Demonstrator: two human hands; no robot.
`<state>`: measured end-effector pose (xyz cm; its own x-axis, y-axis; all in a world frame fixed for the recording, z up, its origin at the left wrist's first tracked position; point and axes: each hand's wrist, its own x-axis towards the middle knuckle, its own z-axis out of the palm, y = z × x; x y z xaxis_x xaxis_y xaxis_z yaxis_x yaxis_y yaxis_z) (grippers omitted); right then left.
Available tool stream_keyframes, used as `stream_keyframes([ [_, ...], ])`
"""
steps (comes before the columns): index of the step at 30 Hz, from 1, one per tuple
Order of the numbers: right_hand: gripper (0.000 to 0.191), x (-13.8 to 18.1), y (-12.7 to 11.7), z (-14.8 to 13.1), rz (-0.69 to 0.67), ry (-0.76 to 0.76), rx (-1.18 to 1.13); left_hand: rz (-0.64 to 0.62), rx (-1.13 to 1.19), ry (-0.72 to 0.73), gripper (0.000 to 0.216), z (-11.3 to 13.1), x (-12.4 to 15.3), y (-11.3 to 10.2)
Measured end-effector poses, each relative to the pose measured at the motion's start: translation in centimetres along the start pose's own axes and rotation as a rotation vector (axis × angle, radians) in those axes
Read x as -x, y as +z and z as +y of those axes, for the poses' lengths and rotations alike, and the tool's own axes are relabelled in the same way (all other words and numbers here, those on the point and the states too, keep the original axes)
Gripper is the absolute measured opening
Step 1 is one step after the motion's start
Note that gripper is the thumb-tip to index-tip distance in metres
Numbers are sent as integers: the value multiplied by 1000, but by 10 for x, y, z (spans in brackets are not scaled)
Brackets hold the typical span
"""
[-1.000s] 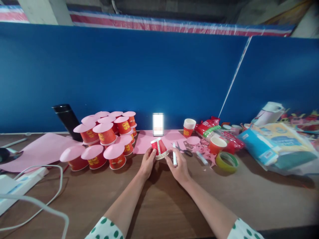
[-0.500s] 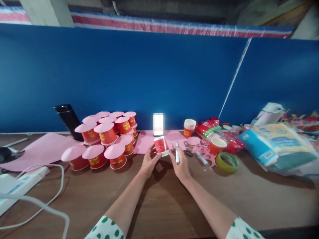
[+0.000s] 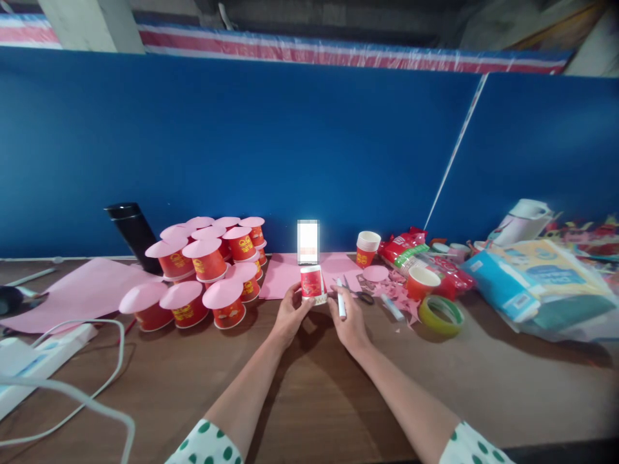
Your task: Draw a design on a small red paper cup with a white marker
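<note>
My left hand [image 3: 290, 317] is closed round the lower left side of a small red paper cup [image 3: 310, 283] with a white rim and a whitish patterned strip on its right. My right hand [image 3: 351, 322] grips a slim white marker-like stick [image 3: 342, 303], which points up and away from me. Its fingertips are close to the cup's right side; whether they touch it I cannot tell. Behind the cup, a bright phone-like screen [image 3: 308, 241] stands on pink paper [image 3: 280, 274]. Dark-handled scissors [image 3: 363, 297] lie just right of my right hand.
Stacked red cups with pink paper cone tops [image 3: 222, 294] stand at left, near a black flask [image 3: 133, 235]. To the right are stacked cups [image 3: 368, 248], pink paper scraps [image 3: 399, 293], a tape roll [image 3: 441, 316] and a plastic-wrapped package [image 3: 536, 283]. A white cable [image 3: 120, 412] crosses the left front.
The cup has turned a little and sits slightly more upright. My right hand and the white stick have shifted slightly left, showing more of the scissors.
</note>
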<state>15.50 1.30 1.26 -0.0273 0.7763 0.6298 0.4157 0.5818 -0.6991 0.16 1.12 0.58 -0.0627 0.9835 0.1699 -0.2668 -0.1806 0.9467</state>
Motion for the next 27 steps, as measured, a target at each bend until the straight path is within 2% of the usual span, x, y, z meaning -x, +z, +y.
stream_keyframes([
  [7,25,0,-1,-2,-1,-3,-2,38,-42,21,63,1,1,0],
  [13,25,0,-2,-4,-11,6,0,-26,-132,37,54,3,0,-1],
  [27,25,0,-2,-4,-9,-9,0,-2,-119,33,56,3,1,0],
])
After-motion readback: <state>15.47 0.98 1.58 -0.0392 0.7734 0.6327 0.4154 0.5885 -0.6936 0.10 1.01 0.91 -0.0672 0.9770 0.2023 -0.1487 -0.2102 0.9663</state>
